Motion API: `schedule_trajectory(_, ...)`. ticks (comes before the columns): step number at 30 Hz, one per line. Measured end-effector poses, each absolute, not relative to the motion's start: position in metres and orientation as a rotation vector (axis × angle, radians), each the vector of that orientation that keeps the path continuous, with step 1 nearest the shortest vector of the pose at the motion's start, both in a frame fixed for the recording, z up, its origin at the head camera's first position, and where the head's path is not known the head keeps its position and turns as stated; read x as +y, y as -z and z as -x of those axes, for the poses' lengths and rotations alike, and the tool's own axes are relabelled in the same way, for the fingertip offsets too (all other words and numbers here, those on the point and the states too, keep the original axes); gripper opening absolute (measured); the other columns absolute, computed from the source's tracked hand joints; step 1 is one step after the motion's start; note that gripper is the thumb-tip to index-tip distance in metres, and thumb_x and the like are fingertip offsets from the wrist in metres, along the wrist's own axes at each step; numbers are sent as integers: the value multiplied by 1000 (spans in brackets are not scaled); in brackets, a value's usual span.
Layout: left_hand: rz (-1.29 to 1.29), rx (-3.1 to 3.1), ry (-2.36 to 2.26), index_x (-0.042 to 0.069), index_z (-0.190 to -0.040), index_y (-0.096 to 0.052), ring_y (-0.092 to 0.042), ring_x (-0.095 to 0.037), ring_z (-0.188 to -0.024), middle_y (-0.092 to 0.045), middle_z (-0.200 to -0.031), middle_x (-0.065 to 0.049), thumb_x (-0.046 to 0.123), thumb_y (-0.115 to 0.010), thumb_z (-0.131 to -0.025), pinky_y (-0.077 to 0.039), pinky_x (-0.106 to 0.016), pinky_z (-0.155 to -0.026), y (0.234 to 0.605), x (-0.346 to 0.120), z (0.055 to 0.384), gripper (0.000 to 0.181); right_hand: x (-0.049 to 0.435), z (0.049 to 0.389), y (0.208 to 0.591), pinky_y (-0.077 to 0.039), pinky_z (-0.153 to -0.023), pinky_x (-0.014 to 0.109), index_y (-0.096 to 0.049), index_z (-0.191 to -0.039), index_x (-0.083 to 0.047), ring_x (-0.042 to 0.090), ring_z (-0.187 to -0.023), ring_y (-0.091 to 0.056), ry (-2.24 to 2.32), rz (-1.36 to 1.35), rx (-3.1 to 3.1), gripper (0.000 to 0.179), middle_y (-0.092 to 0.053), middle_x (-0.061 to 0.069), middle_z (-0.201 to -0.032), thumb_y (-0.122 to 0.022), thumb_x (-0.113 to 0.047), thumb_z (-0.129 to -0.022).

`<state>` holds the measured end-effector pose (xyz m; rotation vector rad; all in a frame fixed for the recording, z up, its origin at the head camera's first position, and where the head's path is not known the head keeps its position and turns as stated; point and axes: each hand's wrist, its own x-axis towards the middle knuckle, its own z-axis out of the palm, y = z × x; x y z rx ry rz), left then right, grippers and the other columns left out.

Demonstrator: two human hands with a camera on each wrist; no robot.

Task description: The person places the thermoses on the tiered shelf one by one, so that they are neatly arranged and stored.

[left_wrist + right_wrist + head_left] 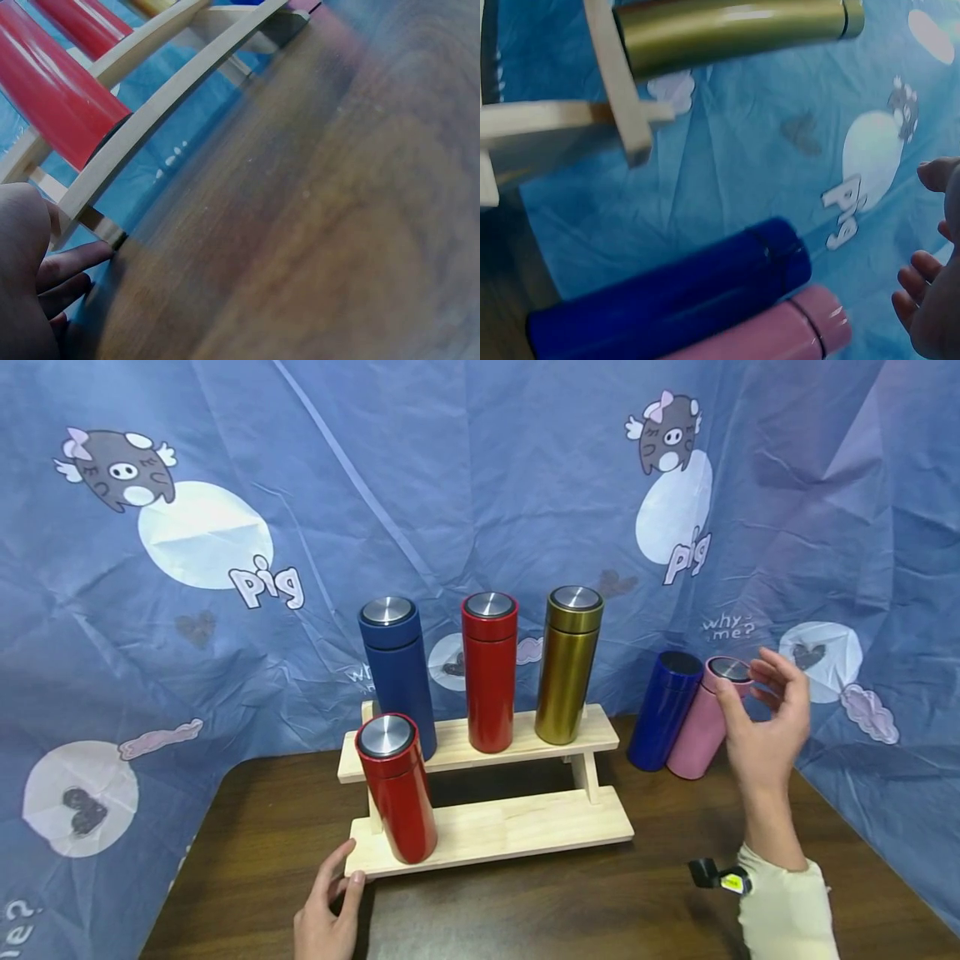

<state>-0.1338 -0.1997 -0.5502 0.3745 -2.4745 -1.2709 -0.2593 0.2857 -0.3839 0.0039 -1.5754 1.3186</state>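
My left hand (327,906) is at the front left corner of the two-tier wooden rack (517,828), its index finger and thumb touching the lower shelf's end. Beside it on that shelf stands a red bottle (401,802) with a silver lid top. My right hand (772,718) is raised by the lid of a pink bottle (699,731), fingers spread and loosely bent. In the right wrist view this hand (934,292) shows a gap from the pink bottle (829,319). A dark blue bottle (663,714) leans close against the pink one on the table.
On the upper shelf stand a blue bottle (401,681), another red bottle (490,681) and a gold bottle (567,672). The brown wooden table (525,910) bears the rack. Behind it hangs a blue cloth (420,468) printed with pigs.
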Motion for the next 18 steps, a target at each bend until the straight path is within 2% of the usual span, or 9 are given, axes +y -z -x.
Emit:
schedule_trajectory(4, -371, -2462, 1272, 17, -155, -63, -76, -47, -118, -85, -108, -15, 18, -70, -110, -50, -66, -99, 550, -200, 134, 45, 287, 256, 382, -46, -99, 24, -69, -142, 2, 8, -119, -62, -1264, 70, -1630, 56, -65, -13, -121, -85, -4, -89)
schedule_trajectory(8, -377, -2455, 1263, 17, -154, -64, -77, -45, -116, -85, -108, -15, 17, -70, -110, -51, -64, -98, 550, -199, 133, 45, 301, 267, 395, -43, -99, 23, -69, -142, 5, 3, -119, -57, -1212, 121, -1680, 58, -58, -22, -120, -86, -5, -88)
schedule_trajectory(13, -386, -2452, 1268, 18, -154, -63, -78, -43, -117, -85, -109, -15, 15, -70, -110, -51, -62, -100, 550, -199, 134, 45, 323, 282, 414, -42, -97, 22, -70, -142, 0, -2, -117, -53, -1190, 170, -1725, 58, -55, -26, -120, -89, -8, -87)
schedule_trajectory(18, -355, -2440, 1277, 17, -154, -63, -78, -42, -116, -85, -109, -16, 15, -70, -110, -51, -64, -100, 550, -199, 133, 45, 331, 287, 422, -41, -97, 21, -70, -146, -5, -1, -119, -51, -1192, 189, -1804, 61, -51, -26, -123, -89, -10, -89)
